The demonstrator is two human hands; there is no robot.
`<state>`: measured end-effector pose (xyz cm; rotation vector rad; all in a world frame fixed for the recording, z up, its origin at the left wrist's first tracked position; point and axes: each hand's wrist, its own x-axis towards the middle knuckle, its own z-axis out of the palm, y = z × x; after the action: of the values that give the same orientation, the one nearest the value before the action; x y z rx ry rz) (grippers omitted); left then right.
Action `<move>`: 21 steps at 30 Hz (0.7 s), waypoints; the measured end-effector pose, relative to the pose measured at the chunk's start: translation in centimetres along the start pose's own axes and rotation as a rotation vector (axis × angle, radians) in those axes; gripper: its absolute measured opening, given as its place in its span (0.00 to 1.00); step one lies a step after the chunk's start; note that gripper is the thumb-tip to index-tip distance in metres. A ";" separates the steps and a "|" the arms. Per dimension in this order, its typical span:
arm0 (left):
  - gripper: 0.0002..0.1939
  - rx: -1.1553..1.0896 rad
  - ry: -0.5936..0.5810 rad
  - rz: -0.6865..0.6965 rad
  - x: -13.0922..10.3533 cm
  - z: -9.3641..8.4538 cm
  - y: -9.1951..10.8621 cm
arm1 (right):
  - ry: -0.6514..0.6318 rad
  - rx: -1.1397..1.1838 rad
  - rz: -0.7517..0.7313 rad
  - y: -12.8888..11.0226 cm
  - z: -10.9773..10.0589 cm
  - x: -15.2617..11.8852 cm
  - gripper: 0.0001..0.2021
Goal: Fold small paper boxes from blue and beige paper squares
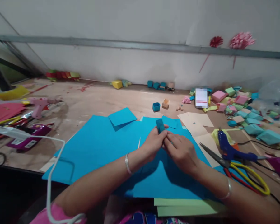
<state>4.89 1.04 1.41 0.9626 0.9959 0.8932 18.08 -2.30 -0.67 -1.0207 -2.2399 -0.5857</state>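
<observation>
A small folded piece of blue paper (160, 125) stands up from between my two hands, above large blue sheets (84, 149). My left hand (154, 140) is closed around its lower part. Against the left fingers presses my right hand (180, 152), its fingers curled at the bottom of the same piece, which is partly hidden there. Just beyond the hands lies a smaller blue sheet (122, 119). A little open blue paper box (156, 107) and a peach one (165, 104) sit further back on the table.
Scissors (228, 163) with yellow and red handles and a blue glue gun (233, 149) lie at my right. Many folded paper pieces (252, 115) are heaped behind them. At left are a pink glue gun (38, 105) and a white cable (54, 165) crossing the sheets.
</observation>
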 end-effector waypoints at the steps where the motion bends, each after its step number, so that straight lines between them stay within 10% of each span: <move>1: 0.10 0.072 -0.021 0.029 0.4 -0.5 -0.2 | -0.006 0.079 0.000 0.5 -0.1 -0.3 0.09; 9: 0.07 0.390 -0.453 0.377 0.6 -3.1 -0.6 | 0.159 0.465 0.249 4.7 -1.1 -1.0 0.15; 21: 0.04 0.545 -0.506 0.340 -0.5 -3.0 -1.5 | 0.229 0.488 0.201 2.2 -1.3 -1.6 0.13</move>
<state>2.20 0.75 -0.60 1.7598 0.6483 0.6013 21.02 -2.55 -0.49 -0.8599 -1.9127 -0.0539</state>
